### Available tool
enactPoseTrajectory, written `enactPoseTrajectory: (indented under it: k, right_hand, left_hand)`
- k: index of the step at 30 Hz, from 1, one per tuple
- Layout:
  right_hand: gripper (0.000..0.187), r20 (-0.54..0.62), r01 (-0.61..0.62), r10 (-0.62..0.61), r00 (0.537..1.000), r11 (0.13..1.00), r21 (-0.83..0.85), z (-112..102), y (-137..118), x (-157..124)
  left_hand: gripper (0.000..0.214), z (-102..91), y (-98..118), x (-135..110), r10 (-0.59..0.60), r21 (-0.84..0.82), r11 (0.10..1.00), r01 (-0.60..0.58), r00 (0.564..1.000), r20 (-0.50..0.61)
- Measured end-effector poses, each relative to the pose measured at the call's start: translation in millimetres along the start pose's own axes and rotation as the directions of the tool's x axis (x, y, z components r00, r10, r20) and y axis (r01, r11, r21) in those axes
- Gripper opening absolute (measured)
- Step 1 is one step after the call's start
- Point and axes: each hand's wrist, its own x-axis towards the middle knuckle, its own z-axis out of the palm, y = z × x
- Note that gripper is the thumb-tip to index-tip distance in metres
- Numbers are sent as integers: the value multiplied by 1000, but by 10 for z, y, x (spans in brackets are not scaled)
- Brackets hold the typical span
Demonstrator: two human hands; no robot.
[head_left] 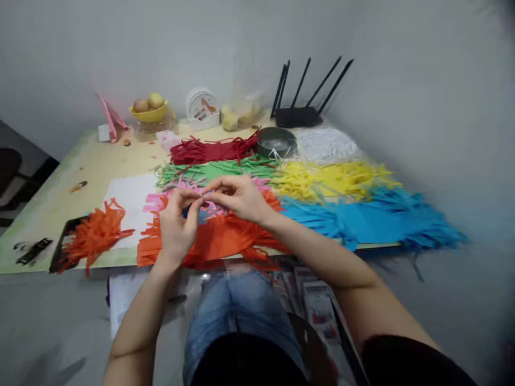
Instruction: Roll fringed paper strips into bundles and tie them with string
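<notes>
Both hands meet in the air over the near middle of the table. Thumb and fingers of my left hand (181, 222) are pinched together, touching the fingertips of my right hand (239, 198), also pinched. Whatever lies between them is too small and blurred to name. Beneath them is fringed orange paper (219, 238), with pink fringed paper (155, 201) just behind. Green (219, 170) and dark red fringed paper (213, 151) lie farther back. Blue (370, 220) and yellow fringed paper (333, 179) spread to the right.
An orange fringed bunch (98, 233) lies on a dark tray-like object (58, 252) at left, beside a white sheet (129, 198). Along the back stand a yellow fruit bowl (149, 114), a white holder (204, 120), a black router (298, 117) and a dark round container (277, 140).
</notes>
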Motion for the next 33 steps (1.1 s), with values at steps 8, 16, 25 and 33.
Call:
enactPoseTrajectory:
  k: [8, 16, 25, 33]
  right_hand:
    - [36, 171, 14, 8, 985, 991, -131, -51, -37, -18]
    - [35, 43, 160, -154, 987, 933, -323, 47, -118, -45]
    - [41, -21, 16, -20, 1000, 978, -209, 39, 16, -164]
    - [32, -192, -119, 71, 979, 960, -252, -315, 60, -594]
  left_hand:
    - [48, -102, -144, 139, -439, -349, 729, 589, 793, 421]
    - [43, -112, -190, 52, -451, -414, 636, 651, 749, 485]
    - [32, -1198, -347, 303, -335, 250, 919, 306, 938, 84]
    - [34, -2639, -855, 692, 87, 960, 278, 34, 994, -61]
